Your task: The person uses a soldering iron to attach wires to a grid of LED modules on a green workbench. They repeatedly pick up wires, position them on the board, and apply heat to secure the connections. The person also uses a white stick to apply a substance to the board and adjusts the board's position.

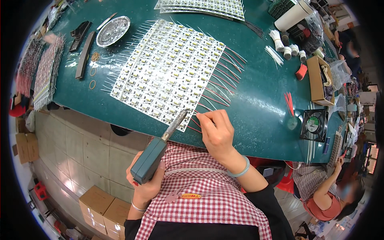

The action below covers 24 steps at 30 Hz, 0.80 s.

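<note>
A large white circuit board panel (160,76) lies on the green table before me, covered with rows of small yellowish components. Red and white wires (224,86) stick out along its right edge, and thin pale leads fringe its left side. My left hand (148,184) is closed round the dark green handle of a soldering iron (149,161). The iron's tip rests at or just over the panel's near right corner. Close beside that tip, my right hand (218,130) pinches a thin wire at the panel's edge; its fingers partly hide the wire.
A metal dish (113,31) and rubber bands (93,72) lie at the left. More panels (204,8) sit at the back. Wire bundles (276,40), a cardboard box (318,82) and a small fan (314,125) occupy the right. Another person (324,204) works at far right.
</note>
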### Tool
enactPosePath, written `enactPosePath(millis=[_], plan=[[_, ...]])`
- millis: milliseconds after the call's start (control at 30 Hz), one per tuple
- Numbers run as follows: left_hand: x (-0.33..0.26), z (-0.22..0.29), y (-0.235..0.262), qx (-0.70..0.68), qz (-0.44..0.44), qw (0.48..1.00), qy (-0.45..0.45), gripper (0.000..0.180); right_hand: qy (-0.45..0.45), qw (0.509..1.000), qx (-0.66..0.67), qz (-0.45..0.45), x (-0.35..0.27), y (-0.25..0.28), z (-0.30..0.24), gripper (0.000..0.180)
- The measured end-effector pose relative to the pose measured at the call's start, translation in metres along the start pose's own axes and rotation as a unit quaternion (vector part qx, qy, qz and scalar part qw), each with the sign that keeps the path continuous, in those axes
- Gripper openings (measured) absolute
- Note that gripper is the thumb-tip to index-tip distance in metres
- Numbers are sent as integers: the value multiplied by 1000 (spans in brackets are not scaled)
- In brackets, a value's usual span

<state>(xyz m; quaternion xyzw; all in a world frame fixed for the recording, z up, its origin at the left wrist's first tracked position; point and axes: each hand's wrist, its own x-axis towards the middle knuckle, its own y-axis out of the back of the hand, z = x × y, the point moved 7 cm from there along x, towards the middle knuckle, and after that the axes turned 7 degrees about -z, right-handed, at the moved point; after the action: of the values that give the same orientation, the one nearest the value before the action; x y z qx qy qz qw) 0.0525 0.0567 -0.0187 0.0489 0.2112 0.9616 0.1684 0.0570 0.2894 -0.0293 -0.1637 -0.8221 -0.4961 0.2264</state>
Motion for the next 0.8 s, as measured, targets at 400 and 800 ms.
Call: enactPosePath(millis=[400,800], plan=[[-13,-6,4,3,-6,1000,-9,25,15,999,32,-39,-11,-4,-9,29],[-14,-8,0,25,-26,999,-24,23,6,998,30,-46,-9,-5,-8,27]])
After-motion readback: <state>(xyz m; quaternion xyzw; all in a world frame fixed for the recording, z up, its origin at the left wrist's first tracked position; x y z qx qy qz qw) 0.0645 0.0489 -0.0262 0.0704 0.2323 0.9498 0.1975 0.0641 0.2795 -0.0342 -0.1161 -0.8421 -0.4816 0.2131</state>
